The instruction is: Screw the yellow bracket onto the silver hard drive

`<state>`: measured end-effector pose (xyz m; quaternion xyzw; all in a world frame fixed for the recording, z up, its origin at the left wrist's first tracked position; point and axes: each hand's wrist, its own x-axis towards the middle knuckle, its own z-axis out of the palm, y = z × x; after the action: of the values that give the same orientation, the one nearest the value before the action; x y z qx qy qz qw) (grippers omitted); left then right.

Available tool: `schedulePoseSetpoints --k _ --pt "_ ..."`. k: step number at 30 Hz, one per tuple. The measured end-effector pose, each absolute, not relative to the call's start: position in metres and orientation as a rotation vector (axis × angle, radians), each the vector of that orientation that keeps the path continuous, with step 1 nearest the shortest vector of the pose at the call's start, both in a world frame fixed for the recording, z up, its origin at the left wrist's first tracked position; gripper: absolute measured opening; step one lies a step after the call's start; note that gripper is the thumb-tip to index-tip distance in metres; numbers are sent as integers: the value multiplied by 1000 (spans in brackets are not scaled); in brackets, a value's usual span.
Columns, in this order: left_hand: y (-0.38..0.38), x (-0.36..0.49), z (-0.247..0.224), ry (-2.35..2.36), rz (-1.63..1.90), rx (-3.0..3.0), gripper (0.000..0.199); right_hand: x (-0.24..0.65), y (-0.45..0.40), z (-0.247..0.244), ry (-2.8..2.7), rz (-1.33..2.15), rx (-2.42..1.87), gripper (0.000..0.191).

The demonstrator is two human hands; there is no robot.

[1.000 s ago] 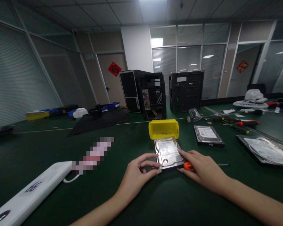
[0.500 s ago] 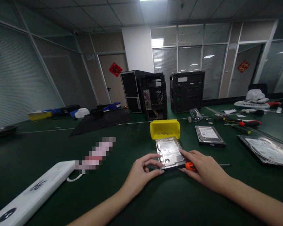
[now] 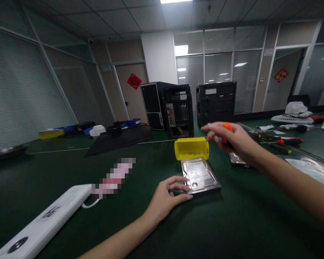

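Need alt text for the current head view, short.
A person's left hand rests its fingers at the near left corner of a silver hard drive on a green table, while the right hand, raised above the table, grips an orange-handled tool. A yellow bin sits just beyond the drive, with black computer cases farther back.
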<state>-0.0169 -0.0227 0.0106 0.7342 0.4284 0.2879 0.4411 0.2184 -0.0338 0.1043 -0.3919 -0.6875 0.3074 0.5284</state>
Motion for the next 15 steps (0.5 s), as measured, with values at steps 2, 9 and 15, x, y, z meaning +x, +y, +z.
schedulePoseSetpoints --k 2,9,15 --pt "-22 -17 11 1062 711 1821 46 211 -19 135 -1533 873 -705 45" --pt "-22 -18 8 1051 728 1785 49 176 -6 169 -1861 937 -768 53" --pt "-25 -16 10 1067 725 1781 50 175 -14 161 -2443 732 -1125 44"
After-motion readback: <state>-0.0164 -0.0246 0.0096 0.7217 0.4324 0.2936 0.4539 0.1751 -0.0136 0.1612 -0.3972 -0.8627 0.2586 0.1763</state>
